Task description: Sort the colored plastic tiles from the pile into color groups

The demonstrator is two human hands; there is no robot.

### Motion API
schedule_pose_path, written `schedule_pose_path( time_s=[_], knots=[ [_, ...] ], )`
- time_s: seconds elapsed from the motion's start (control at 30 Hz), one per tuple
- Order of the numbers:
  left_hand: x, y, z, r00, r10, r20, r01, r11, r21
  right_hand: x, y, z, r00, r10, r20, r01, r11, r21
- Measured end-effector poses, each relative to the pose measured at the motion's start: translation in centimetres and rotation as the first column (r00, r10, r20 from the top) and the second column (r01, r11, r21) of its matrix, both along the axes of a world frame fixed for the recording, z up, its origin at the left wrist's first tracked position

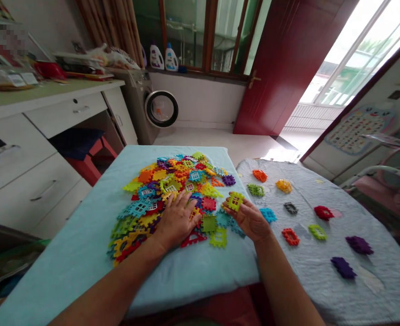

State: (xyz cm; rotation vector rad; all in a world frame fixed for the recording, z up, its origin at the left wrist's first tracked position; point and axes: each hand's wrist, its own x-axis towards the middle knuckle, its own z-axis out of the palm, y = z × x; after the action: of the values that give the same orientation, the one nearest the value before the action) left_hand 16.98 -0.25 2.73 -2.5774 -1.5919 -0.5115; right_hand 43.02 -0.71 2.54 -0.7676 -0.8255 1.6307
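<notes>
Right hand (252,220) gripping lime window-cutout tile (235,201) above turquoise-covered table's (193,278) right edge. Left hand (177,219) palm-down, fingers spread, covering part of mixed tile pile (142,208). Sorted-looking colour stacks on grey-blue-covered table (308,290), right. Beyond far edge: open-door washer (137,86), red door (284,59).

Washer door (161,108) open; two bottles (171,59) on windowsill (200,74).

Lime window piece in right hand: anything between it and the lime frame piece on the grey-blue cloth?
Yes: blue pieces lie beyond the right hand, roughly on the direct line from the lime window piece to the lime frame piece. They look low enough to clear.
</notes>
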Motion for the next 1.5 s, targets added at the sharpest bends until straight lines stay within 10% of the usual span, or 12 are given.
schedule_pose_path(
  time_s=[0.3,0.57,0.73,1.13,1.5],
  knots=[
    [-0.8,0.6,-1.2,1.000,-0.007,0.021,0.007,0.999,-0.046,8.3,-4.5,-0.4,0.826,-0.342,0.448,0.329,0.938,0.109],
    [-1.0,0.9,-1.6,1.000,-0.016,0.020,0.017,0.999,-0.043,23.3,-6.4,-9.2,-0.073,-0.480,0.874,0.631,0.657,0.413],
    [-1.1,1.0,-1.6,1.000,-0.018,0.002,0.018,0.998,-0.053,30.1,-6.0,-11.6,-0.317,-0.369,0.874,0.597,0.638,0.486],
    [-0.5,1.3,-1.0,0.997,-0.008,-0.073,0.002,0.997,-0.077,33.6,-4.9,-13.3,-0.377,-0.245,0.893,0.654,0.613,0.444],
    [4.8,0.1,0.0,0.992,-0.111,-0.054,0.109,0.994,-0.026,31.8,-5.1,-12.1,-0.407,-0.149,0.901,0.671,0.621,0.405]
  ],
)
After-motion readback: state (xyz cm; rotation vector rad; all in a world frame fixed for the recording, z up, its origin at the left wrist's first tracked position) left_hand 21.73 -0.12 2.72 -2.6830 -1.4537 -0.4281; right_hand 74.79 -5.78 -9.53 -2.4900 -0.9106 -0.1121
